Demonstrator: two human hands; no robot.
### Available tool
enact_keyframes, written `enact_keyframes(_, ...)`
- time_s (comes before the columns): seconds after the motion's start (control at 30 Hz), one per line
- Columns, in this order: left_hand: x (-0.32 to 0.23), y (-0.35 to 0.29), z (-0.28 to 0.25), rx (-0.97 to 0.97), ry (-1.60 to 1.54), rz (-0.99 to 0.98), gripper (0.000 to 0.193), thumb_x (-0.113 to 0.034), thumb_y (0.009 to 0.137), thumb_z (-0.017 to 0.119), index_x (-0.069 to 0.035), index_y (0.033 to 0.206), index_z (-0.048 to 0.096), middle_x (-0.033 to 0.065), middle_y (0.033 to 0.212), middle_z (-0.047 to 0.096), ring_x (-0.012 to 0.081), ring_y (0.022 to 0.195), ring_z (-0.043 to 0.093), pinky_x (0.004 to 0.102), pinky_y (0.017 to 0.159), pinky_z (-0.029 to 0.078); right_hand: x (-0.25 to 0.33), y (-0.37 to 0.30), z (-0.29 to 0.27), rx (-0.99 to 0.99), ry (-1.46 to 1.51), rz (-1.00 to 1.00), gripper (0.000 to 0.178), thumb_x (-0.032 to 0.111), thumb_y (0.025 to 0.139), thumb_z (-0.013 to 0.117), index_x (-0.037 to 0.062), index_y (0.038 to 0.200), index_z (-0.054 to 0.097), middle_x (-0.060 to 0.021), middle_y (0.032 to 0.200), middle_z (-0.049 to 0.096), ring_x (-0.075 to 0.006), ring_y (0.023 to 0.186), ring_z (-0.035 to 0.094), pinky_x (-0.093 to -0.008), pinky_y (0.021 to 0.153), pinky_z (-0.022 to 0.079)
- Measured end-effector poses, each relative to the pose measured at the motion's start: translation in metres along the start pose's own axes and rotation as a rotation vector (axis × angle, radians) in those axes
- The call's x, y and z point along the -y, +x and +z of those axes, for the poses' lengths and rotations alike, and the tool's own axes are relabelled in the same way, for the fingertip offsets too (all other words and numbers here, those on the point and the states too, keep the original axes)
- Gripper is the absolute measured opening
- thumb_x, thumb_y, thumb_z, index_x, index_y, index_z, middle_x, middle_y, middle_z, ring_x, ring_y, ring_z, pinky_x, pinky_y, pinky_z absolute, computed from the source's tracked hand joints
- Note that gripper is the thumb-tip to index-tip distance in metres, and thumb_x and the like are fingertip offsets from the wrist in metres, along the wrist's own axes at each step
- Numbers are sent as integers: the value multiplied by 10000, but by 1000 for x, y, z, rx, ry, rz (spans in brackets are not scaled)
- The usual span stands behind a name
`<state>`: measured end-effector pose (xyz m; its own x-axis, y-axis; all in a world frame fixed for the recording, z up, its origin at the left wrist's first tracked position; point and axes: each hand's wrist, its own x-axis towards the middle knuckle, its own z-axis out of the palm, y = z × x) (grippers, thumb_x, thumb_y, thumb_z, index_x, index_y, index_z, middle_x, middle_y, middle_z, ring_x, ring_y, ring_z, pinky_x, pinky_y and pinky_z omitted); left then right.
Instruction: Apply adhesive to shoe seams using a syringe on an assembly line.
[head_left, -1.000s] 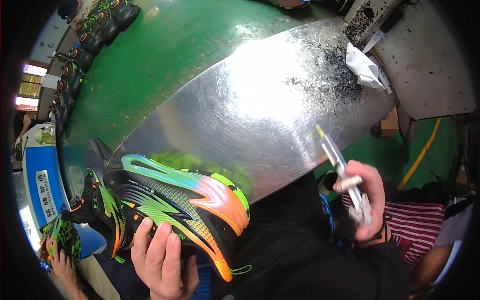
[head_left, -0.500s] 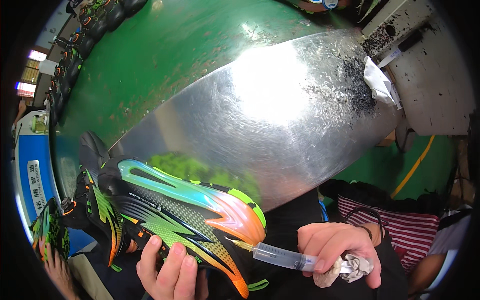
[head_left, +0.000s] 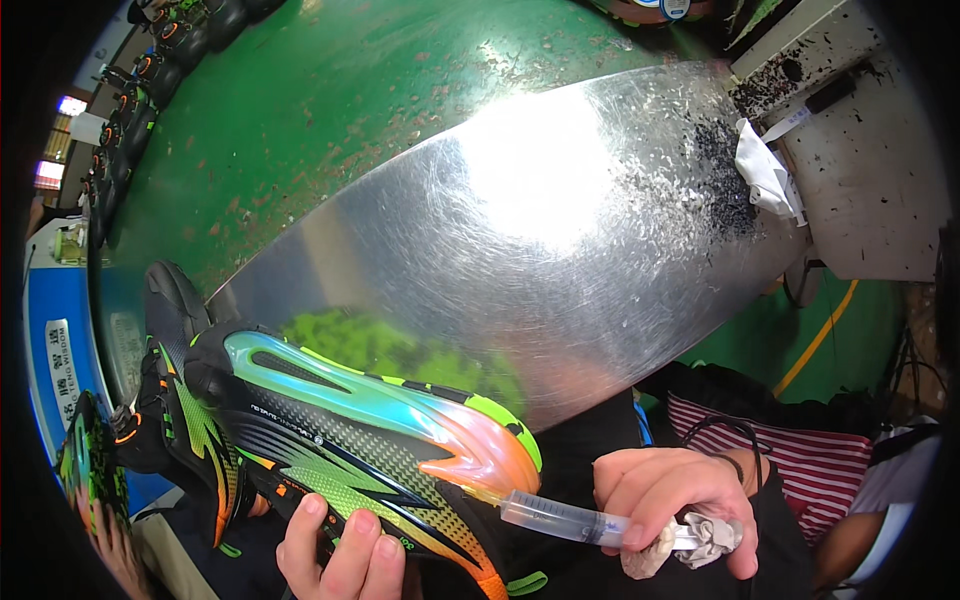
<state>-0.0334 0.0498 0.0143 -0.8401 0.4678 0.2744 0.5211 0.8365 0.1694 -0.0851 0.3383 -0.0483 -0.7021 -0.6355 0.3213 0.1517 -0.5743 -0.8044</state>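
A sneaker [head_left: 350, 410] lies on its side, its black and green mesh upper meeting a glossy midsole that shades from teal to orange. My left hand [head_left: 345, 555] grips it from below, fingers over the laced opening. In my right hand [head_left: 675, 495] is a clear syringe [head_left: 560, 520] with graduation marks and a yellowish needle. Crumpled whitish wrapping [head_left: 708, 540] sits around the plunger end. The needle meets the shoe near the heel, along the seam between midsole and upper; its very tip is hard to make out.
A scratched metal bench [head_left: 430, 260] spans the middle, with dark scraps at its far right. There a white cloth [head_left: 762, 170] and a dark-handled knife [head_left: 828, 95] lie. More sneakers [head_left: 190, 420] stand at left, near another person's hand [head_left: 118, 550]. A striped red-white fabric [head_left: 800, 455] is at right.
The syringe has shifted slightly left, and its needle has come to the shoe's midsole seam. The sneaker's heel has moved a little to the right. Both hands keep their hold.
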Motion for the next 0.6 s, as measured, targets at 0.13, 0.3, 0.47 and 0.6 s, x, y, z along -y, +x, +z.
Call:
enact_keyframes(0.13, -3, 16, -14, 55, -60, -18, 243, -55, 847, 624, 45, 1065, 583, 192, 1090, 614, 438, 1027, 569, 488, 878, 494, 2, 3, 0, -1, -8, 23, 767, 621, 782, 638, -8, 1214, 563, -198, 1085, 616, -267, 842, 524, -365, 720, 384)
enact_keyframes(0.3, -3, 17, -15, 62, -54, -17, 264, -57, 843, 628, 43, 1083, 580, 189, 1099, 609, 440, 1031, 569, 483, 873, 497, 3, 3, 1, -8, -24, 6, 753, 616, 792, 635, -18, 1195, 573, -204, 1067, 618, -266, 820, 527, -361, 709, 386)
enact_keyframes(0.47, -5, 17, -15, 66, -41, -24, 286, -75, 841, 638, 43, 1094, 580, 191, 1104, 609, 442, 1040, 564, 484, 883, 487, 6, 0, 3, -32, -24, -19, 735, 607, 802, 632, -29, 1167, 590, -207, 1023, 627, -259, 776, 516, -353, 677, 388)
enact_keyframes(0.6, -6, 17, -16, 77, -40, -29, 310, -86, 837, 646, 45, 1110, 579, 197, 1116, 606, 443, 1053, 559, 489, 900, 473, 9, -4, 4, -31, -53, -10, 728, 604, 803, 635, -31, 1158, 596, -205, 1014, 629, -253, 767, 509, -349, 665, 386)
